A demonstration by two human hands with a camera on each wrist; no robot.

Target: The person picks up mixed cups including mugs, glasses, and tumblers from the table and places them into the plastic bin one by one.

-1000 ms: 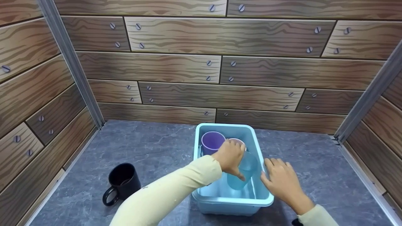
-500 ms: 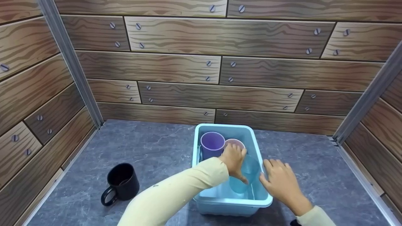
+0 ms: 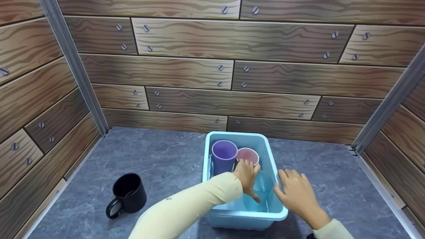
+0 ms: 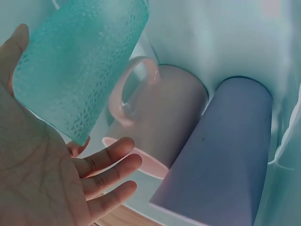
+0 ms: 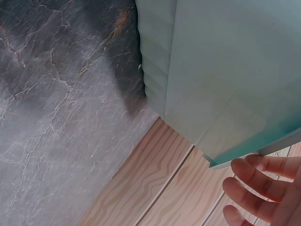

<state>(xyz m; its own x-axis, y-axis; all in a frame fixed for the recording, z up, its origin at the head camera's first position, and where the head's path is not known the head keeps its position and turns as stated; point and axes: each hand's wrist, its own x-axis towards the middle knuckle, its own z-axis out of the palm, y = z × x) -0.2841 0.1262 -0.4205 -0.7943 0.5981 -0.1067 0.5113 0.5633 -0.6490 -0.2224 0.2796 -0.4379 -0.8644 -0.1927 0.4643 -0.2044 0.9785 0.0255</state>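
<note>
Grey marbled tabletop [image 3: 159, 156] carries a light-blue plastic tub [image 3: 245, 214]; inside, purple tumbler [image 3: 224, 159] at 11 o'clock, dimpled teal tumbler [image 4: 84, 66] at 4. Black mug [image 3: 132, 196] stands well apart from the tub, toward 9; pink mug [image 3: 247, 155] is inside at 12, beside the purple tumbler. Left hand [image 3: 246, 177] is at the teal tumbler, thumb and fingers spread apart, firmness of contact unclear; right hand [image 3: 295, 189], fingers unclenched, touches the rim at 3.

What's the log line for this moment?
Left hand: at teal cup, fingers spread | Right hand: at rim of blue tub | In blue tub: teal cup, purple cup, pink mug | On table: black mug
</note>
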